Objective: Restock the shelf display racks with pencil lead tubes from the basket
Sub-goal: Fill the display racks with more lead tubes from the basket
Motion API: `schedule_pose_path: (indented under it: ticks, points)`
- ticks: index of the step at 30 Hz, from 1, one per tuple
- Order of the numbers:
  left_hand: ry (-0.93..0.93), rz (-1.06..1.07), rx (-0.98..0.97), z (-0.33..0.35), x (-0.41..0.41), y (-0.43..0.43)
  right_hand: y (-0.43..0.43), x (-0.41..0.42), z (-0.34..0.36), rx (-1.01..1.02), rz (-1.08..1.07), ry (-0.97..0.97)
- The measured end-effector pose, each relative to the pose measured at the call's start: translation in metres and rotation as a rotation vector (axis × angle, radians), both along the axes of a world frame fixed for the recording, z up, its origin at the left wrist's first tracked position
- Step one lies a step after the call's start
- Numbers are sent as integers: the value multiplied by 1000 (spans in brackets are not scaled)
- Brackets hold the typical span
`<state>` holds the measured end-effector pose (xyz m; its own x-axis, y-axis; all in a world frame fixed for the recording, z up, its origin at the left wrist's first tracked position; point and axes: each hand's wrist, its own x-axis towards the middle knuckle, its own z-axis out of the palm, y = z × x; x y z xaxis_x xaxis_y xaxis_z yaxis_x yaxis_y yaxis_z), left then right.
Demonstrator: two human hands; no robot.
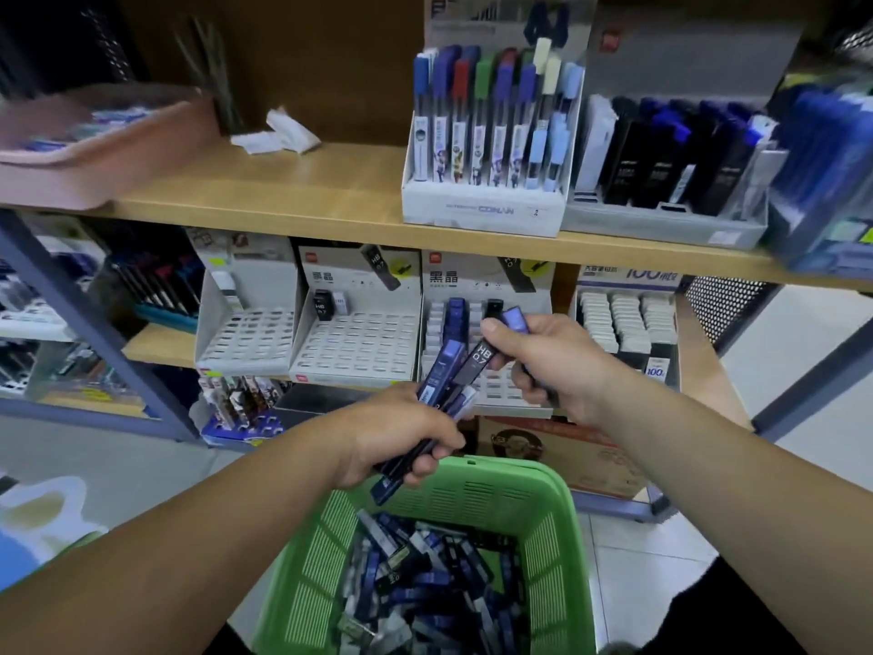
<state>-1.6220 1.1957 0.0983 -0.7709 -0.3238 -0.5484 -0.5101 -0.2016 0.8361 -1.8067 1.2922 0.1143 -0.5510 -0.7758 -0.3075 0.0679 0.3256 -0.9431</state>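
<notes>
Shelf (307, 186): pink tray (94, 148), perhaps crumpled paper (278, 134), white rack (482, 208), grey rack (661, 222)

Bright, even indoor light; edges blurred and wide-angle bowed.

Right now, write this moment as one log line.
left hand: grips bundle of dark blue plastic lead tubes | right hand: grips violet-blue plastic tube | green plastic basket: holds more tubes

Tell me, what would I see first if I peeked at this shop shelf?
Right in the middle, two hands meet: the left hand grips a bunch of dark blue lead tubes while the right hand pinches a black tube marked HB 0.7. Below them sits a bright green basket heaped with loose tubes, and behind, on the lower shelf, a white display rack stands almost empty.
</notes>
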Motion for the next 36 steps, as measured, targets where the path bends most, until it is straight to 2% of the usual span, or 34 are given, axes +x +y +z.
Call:
schedule_pose_path:
  ticks: [3, 5, 9, 13, 16, 20, 22, 26, 31, 36]
  points:
    - [-62, 99, -143, -9, -9, -16, -6, -21, 1, 39, -23, 75]
    - [-33, 212, -193, -13, -14, -22, -6, -28, -1, 54, -18, 68]
    - [42, 228, -174, -13, -33, -19, -10, -31, -12, 19, -41, -53]
    - [90, 230, -134, -23, -52, -13, -14, -39, -17, -34, -82, -19]
    - [83, 216, -87, -25, -57, -18, -8, -48, -8, -76, -44, 102]
    - [88, 261, -53, -26, -60, -24, -11, -69, -8, -53, -133, 483]
    - [96, 236, -28, -25, -61, -21, -15, -79, -15, -52, -160, 568]
    - [113, 157, 41, -24, -61, -12, -30, -82, -33, -39, -138, 646]
    - [137, 193, 123, -24, -56, -12, -47, -81, -47, -37, -80, 633]
    - [156, 199, 254, -24, -50, -14, -53, -86, -51, 7, -18, 754]
